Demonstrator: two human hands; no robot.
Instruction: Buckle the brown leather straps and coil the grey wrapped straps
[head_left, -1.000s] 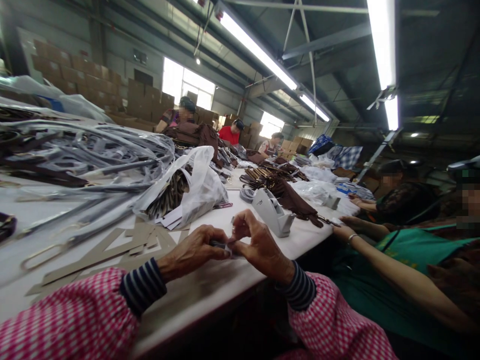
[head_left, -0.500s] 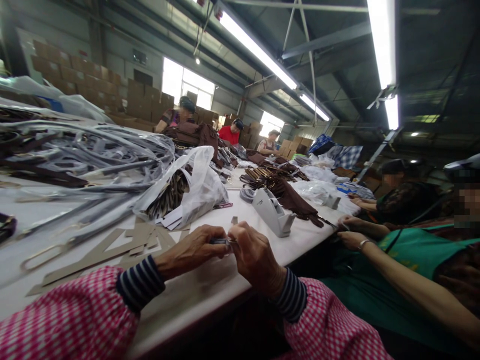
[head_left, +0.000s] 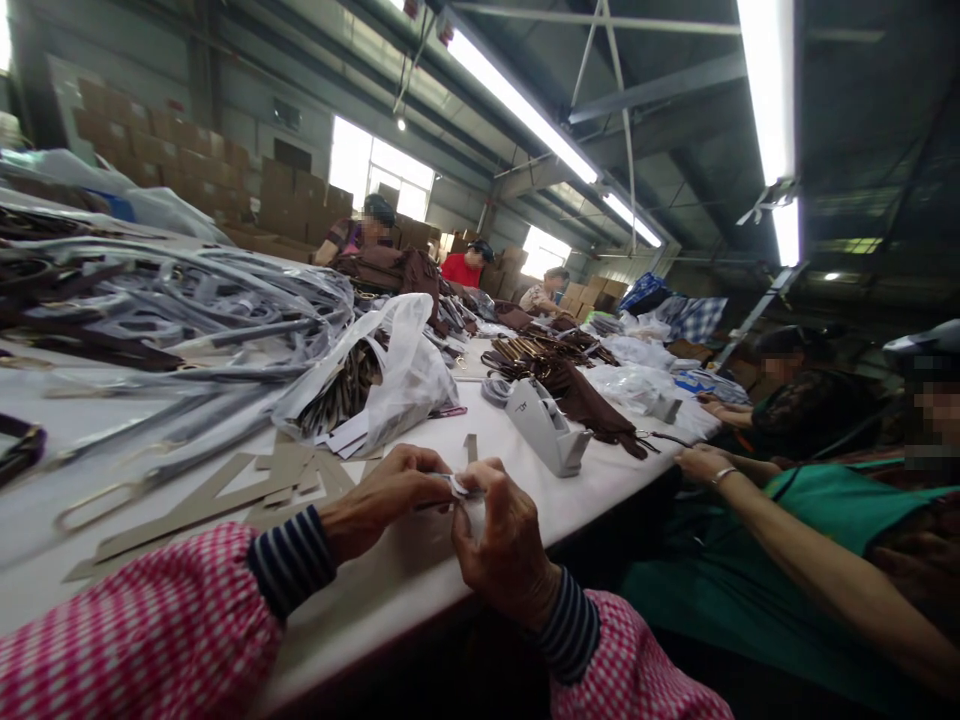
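Observation:
Over the table's near edge, my left hand (head_left: pixel 386 500) is closed, pinching a small thin piece between thumb and fingers. A whitish, partly shiny end (head_left: pixel 457 487) of it shows at the fingertips; its kind is too small and blurred to make out. My right hand (head_left: pixel 510 535) faces it, thumb and forefinger bent around that same end. Just behind the fingers, a short grey-beige strip (head_left: pixel 471 447) stands out against the white tabletop. A grey tape dispenser (head_left: pixel 538 425) is beyond my right hand. Flat grey-beige card strips (head_left: pixel 172 510) lie spread to the left of my left hand.
An open white plastic bag (head_left: pixel 412 380) holds a stack of thin strips. Plastic-wrapped straps (head_left: pixel 247 300) with metal hooks pile up at left. Brown straps with gold hardware (head_left: pixel 555 350) lie behind the dispenser. A co-worker in a green apron (head_left: pixel 810 510) sits close at right.
My right hand has shifted slightly down, and its fingers have loosened, so the whitish end now shows between my hands. The nearby co-worker's hands have drawn closer together.

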